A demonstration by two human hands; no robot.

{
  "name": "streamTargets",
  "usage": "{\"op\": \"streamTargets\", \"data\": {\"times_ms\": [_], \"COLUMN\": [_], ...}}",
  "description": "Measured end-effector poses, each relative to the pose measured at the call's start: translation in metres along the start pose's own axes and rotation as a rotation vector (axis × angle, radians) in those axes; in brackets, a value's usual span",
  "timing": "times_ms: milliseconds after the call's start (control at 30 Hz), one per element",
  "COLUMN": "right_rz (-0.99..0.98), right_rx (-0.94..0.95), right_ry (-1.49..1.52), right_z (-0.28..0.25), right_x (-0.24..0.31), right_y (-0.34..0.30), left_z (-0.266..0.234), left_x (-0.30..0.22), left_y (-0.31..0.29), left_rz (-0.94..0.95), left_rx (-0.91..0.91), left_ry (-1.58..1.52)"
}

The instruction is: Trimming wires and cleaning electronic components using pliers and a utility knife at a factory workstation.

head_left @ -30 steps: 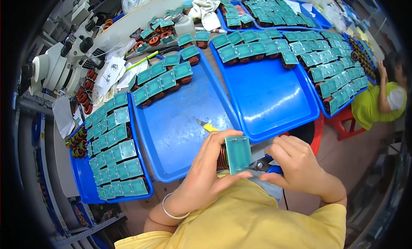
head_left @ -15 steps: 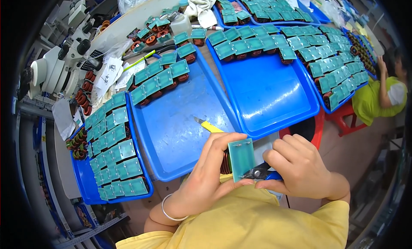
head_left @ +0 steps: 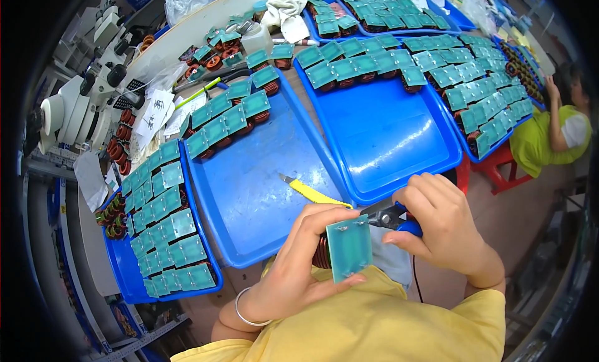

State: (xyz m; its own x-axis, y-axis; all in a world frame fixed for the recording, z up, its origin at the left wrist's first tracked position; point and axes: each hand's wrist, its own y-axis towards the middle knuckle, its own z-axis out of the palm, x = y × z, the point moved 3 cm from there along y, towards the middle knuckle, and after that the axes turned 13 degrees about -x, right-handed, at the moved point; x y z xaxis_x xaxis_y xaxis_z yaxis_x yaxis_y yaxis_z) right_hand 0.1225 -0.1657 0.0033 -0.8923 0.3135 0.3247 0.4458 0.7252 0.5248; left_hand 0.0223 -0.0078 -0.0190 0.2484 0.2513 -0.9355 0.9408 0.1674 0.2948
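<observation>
Between the thumb and fingers of my left hand (head_left: 298, 262) is a green circuit board (head_left: 349, 246) with a copper-wound coil (head_left: 321, 253) on its back. The board's soldered face is tilted up toward me, with small solder points near its top and bottom edges. My right hand (head_left: 442, 228) grips blue-handled cutting pliers (head_left: 390, 218). Their dark jaws reach the upper right corner of the board; whether they touch it I cannot tell. A yellow utility knife (head_left: 315, 192) lies in the blue tray (head_left: 262, 156) just beyond my left hand, blade pointing left.
Several boards with coils fill a blue tray (head_left: 218, 271) on the left. Another blue tray (head_left: 399, 137) has boards along its far end. Papers (head_left: 155, 115) and microscopes (head_left: 78, 106) are at the left back. A person in a bright green top (head_left: 552, 137) sits at the far right.
The pliers have moved from the board's lower edge up to its upper right corner. My left hand has lowered and turned the board slightly, uncovering more of the knife.
</observation>
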Motion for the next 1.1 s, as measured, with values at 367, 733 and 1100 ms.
{"op": "streamTargets", "data": {"times_ms": [367,733,1100], "right_rz": [-0.005,-0.013,0.068], "right_rx": [0.010,0.039,0.071], "right_ry": [-0.045,-0.061,0.068], "right_z": [-0.005,0.001,0.002], "right_x": [0.006,0.005,-0.004], "right_y": [0.003,-0.001,-0.010], "left_z": [-0.003,-0.001,0.006], "left_x": [-0.008,-0.006,0.008], "left_y": [0.004,0.003,-0.003], "left_rz": [0.095,0.075,-0.341], "left_rx": [0.027,0.031,0.016], "left_ry": [0.074,0.096,-0.322]}}
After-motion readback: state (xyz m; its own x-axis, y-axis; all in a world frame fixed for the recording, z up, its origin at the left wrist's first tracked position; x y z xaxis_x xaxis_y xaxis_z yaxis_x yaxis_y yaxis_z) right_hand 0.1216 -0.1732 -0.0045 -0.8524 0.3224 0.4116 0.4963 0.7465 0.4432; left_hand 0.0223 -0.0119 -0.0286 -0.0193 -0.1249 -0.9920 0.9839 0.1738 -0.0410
